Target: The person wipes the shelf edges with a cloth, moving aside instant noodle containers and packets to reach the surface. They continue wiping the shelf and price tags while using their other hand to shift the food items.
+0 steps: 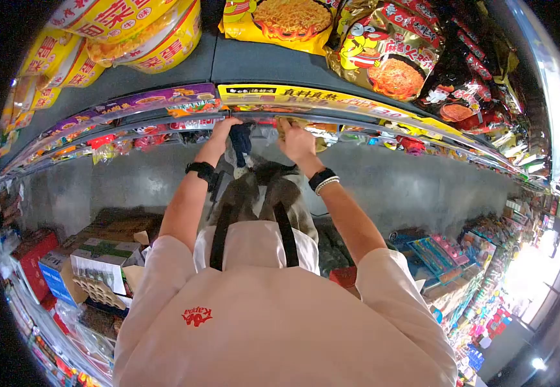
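Note:
My left hand (223, 132) is at the lower front edge of the shelf, fingers bent and partly hidden. From its fingertips hangs a dark blue cloth (240, 140), apparently pinched at the top. To the right, my right hand (298, 142) is closed around something brownish-yellow (284, 125), too small and covered to name. Both hands are just below the yellow price strip (305, 98) and in front of a lower row of packets. Black bands circle both wrists, with a pale bracelet also on the right one.
Above, the dark shelf (189, 71) bears yellow noodle tubs (163, 45), a yellow noodle packet (280, 22) and a gold noodle packet (396, 58). Behind me stand open cartons (102, 261) at left and a display of boxed goods (444, 255) at right. Grey floor (383, 177) lies between.

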Motion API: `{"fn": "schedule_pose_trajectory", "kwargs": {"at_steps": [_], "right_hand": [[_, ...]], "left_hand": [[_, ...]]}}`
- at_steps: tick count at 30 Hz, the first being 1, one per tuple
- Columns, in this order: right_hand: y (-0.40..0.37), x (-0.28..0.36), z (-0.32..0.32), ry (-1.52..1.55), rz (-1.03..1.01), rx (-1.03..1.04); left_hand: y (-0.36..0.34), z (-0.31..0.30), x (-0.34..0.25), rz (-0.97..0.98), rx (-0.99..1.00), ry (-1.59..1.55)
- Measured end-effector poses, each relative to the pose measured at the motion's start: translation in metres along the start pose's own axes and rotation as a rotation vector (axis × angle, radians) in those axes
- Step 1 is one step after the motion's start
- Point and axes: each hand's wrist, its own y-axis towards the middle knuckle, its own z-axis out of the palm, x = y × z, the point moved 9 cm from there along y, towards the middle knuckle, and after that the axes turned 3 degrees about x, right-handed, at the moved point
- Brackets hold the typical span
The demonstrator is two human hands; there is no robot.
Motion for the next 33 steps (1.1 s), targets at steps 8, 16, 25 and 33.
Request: {"fn": "schedule_pose_trajectory", "kwargs": {"at_steps": [8,16,25,33], "right_hand": [[0.007,0.041,0.003,0.185,-0.085,-0.061],[-0.015,-0.060,-0.010,0.140,0.029,-0.110],[-0.060,-0.210,-0.029,0.072,0.198,-0.262],[-0.070,-0.262,-0.036,0.182,0.328,-0.352]], "left_hand": [[0.029,-0.008,0.020,-0.012,0.050,-0.011],[0.035,-0.009,0.021,-0.009,0.084,-0.035],[0.032,-0.005,0.018,-0.035,0.057,-0.219],[0.012,-0.008,0.006,-0.023,-0.058,-0.061]]}}
